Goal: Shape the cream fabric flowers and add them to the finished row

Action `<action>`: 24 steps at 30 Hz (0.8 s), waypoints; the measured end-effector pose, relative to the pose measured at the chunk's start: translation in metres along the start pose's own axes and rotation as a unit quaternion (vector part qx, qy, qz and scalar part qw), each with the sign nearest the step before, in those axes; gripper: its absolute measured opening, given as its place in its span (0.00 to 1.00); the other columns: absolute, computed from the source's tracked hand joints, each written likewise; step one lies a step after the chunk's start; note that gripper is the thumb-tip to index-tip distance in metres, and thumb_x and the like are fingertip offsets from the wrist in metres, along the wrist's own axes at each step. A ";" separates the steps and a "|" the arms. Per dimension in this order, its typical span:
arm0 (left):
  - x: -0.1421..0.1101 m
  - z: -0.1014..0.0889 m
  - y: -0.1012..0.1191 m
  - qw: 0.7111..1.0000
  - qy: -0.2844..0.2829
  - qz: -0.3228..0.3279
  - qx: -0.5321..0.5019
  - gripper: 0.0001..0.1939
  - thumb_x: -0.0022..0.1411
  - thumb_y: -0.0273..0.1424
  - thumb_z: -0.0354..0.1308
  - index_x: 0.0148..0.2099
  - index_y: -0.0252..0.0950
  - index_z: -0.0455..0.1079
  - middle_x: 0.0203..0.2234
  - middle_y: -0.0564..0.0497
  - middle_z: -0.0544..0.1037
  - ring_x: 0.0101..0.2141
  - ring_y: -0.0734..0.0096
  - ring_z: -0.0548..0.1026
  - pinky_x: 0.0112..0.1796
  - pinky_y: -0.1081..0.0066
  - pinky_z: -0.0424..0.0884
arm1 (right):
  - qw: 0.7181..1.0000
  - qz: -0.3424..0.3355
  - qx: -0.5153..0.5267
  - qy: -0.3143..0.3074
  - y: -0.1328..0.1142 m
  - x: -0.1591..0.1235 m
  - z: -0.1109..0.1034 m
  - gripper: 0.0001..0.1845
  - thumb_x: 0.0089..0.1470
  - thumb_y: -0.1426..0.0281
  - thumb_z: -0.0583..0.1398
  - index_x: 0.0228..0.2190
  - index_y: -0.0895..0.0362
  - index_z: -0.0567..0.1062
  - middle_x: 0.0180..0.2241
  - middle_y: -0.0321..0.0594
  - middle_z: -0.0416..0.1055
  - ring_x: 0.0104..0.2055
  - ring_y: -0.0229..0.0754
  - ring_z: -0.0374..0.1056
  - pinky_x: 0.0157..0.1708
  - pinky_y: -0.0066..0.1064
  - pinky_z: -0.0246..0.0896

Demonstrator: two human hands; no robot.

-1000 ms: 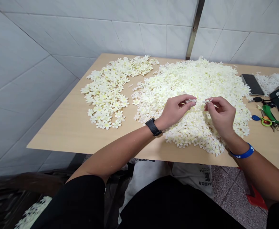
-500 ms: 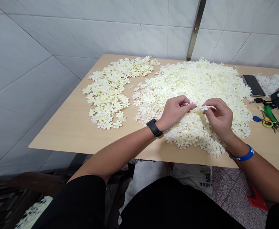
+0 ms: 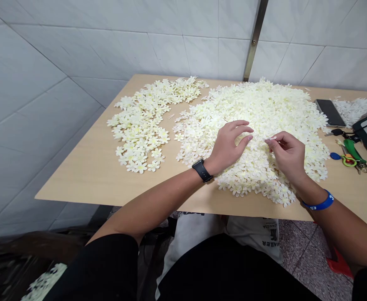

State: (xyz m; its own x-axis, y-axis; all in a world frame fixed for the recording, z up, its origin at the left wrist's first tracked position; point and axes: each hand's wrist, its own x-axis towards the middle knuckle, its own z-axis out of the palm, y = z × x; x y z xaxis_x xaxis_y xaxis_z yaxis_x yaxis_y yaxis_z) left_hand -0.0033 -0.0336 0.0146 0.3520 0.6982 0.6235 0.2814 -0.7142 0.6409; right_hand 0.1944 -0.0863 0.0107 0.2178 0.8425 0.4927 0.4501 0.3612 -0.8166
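Left hand (image 3: pixel 225 146) open, arched over the heap of artificial blossoms (image 3: pixel 265 108) beneath both hands; right hand (image 3: pixel 288 156) pinches a small white blossom (image 3: pixel 273 138). Risk: a slack pinch drops it into the heap.

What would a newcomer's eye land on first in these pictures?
A large heap of cream-white artificial flowers fills the middle of the pale wooden table, with a smaller curved pile to its left. Over the heap are the left hand, wearing a black watch, and the right hand, wearing a blue wristband and pinching a small white piece.
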 end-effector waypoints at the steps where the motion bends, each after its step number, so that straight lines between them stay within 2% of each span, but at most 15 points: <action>1: 0.000 0.000 0.001 1.000 -0.001 0.010 -0.005 0.08 0.71 0.35 0.58 0.47 0.39 0.77 0.53 0.46 0.79 0.56 0.63 0.74 0.59 0.58 0.68 | 1.000 0.002 0.001 -0.005 0.000 0.000 0.000 0.15 0.56 0.60 0.69 0.25 0.53 0.73 0.24 0.34 0.70 0.27 0.38 0.65 0.26 0.31 0.60; 5: -0.002 0.002 0.009 0.994 -0.051 0.041 -0.092 0.10 0.70 0.37 0.61 0.49 0.39 0.78 0.47 0.46 0.83 0.51 0.64 0.78 0.55 0.61 0.72 | 0.999 0.000 0.000 -0.041 -0.001 -0.001 0.000 0.17 0.55 0.57 0.69 0.24 0.54 0.73 0.22 0.33 0.67 0.25 0.37 0.61 0.24 0.31 0.56; 9: -0.001 0.004 0.014 0.977 -0.090 -0.031 -0.193 0.10 0.68 0.38 0.63 0.42 0.38 0.79 0.39 0.47 0.84 0.42 0.68 0.80 0.45 0.66 0.75 | 0.998 -0.004 -0.017 -0.058 -0.005 -0.002 -0.001 0.21 0.53 0.54 0.70 0.22 0.54 0.71 0.20 0.32 0.65 0.23 0.36 0.57 0.23 0.30 0.52; 14: 0.002 0.003 0.013 0.956 -0.111 -0.100 -0.251 0.08 0.65 0.37 0.66 0.38 0.37 0.80 0.37 0.48 0.85 0.40 0.69 0.80 0.42 0.68 0.75 | 0.997 -0.006 0.004 -0.080 -0.006 0.000 -0.001 0.25 0.50 0.51 0.71 0.20 0.55 0.70 0.18 0.31 0.62 0.22 0.34 0.54 0.22 0.30 0.49; 18: 0.003 0.000 0.014 0.956 -0.118 -0.104 -0.249 0.07 0.65 0.35 0.65 0.39 0.38 0.81 0.38 0.48 0.85 0.40 0.68 0.81 0.42 0.67 0.76 | 0.995 -0.028 0.009 -0.093 -0.006 0.000 -0.001 0.24 0.49 0.51 0.72 0.21 0.55 0.72 0.19 0.32 0.66 0.22 0.35 0.58 0.22 0.31 0.51; 22: 0.004 -0.003 0.016 0.969 -0.102 -0.094 -0.205 0.08 0.67 0.33 0.62 0.38 0.37 0.79 0.37 0.48 0.84 0.39 0.69 0.79 0.42 0.68 0.74 | 0.992 -0.066 -0.007 -0.107 -0.007 0.000 0.000 0.15 0.62 0.57 0.64 0.28 0.53 0.78 0.24 0.36 0.72 0.26 0.39 0.66 0.27 0.34 0.61; 24: 0.003 -0.003 0.016 0.975 -0.085 -0.094 -0.184 0.08 0.68 0.33 0.60 0.38 0.37 0.78 0.35 0.49 0.83 0.37 0.70 0.78 0.40 0.68 0.73 | 0.992 -0.078 -0.012 -0.100 -0.008 0.000 0.000 0.11 0.64 0.62 0.62 0.31 0.52 0.79 0.28 0.37 0.74 0.28 0.40 0.69 0.29 0.35 0.64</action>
State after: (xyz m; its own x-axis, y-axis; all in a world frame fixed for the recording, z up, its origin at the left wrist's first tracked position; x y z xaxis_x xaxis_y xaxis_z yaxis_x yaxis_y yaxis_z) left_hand 0.0000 -0.0424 0.0280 0.4771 0.7742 0.4160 0.0278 -0.4864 0.8733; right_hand 0.1907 -0.0896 0.0170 -0.0307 0.8405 0.5410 0.4861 0.4855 -0.7266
